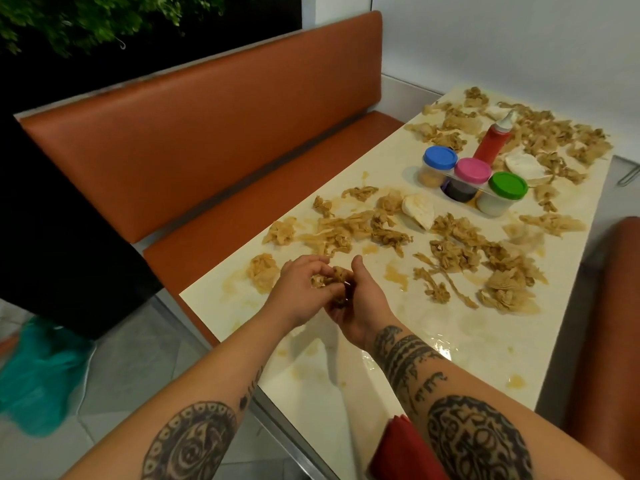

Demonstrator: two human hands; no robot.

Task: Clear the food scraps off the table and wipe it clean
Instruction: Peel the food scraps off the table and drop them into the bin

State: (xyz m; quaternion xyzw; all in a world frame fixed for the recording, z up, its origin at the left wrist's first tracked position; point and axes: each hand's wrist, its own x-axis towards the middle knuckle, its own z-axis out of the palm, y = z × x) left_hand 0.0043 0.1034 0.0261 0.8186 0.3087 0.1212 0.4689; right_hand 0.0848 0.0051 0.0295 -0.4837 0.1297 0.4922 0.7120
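Near the left edge of the desk (450,358), toward its near end, I hold one wad of scraps (334,277) between both hands. The left hand (301,289) curls over it from above and the right hand (360,306) cups it from beneath, so neither hand is free. The nearest loose clump (263,271) lies just beside the left hand, at the left edge, and I judge that hand the nearer for it. The remaining scraps (457,251) lie ahead and to the right, strung along the desk's long axis toward the far right corner and around the jar caddy (472,178). A folded red cloth (401,448) sits at the near edge under my right forearm. Smears of sauce mark the bare surface, so wiping is not yet begun.
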